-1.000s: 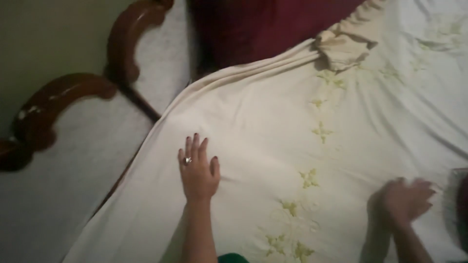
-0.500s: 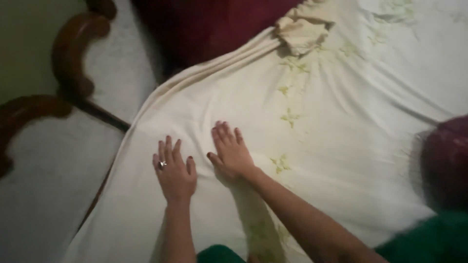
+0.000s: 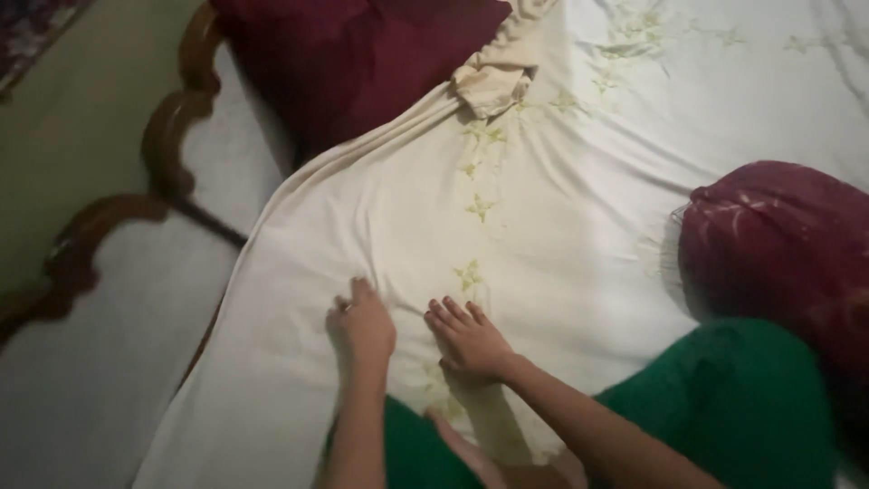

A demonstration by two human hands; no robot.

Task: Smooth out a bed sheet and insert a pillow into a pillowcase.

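A cream bed sheet (image 3: pixel 380 208) with pale green flower embroidery covers the bed. Both my hands rest on it near the bottom middle. My left hand (image 3: pixel 362 328), with a ring on it, has its fingers curled down into the cloth, which wrinkles just ahead of the knuckles. Whether the cloth is pinched between the fingers cannot be made out. My right hand (image 3: pixel 469 340) lies flat beside it, fingers spread and pressing the sheet. The two hands are a short gap apart.
A dark red pillow (image 3: pixel 353 63) lies at the top, with a bunched knot of sheet (image 3: pixel 493 81) beside it. A second dark red cushion (image 3: pixel 778 244) sits at the right. A carved wooden headboard (image 3: pixel 172 136) curves along the left. My green clothing (image 3: pixel 724 398) fills the lower right.
The view has swung right and down, bringing the red cushion into sight. Both hands slid toward me on the sheet, and my left hand's fingers went from flat to curled.
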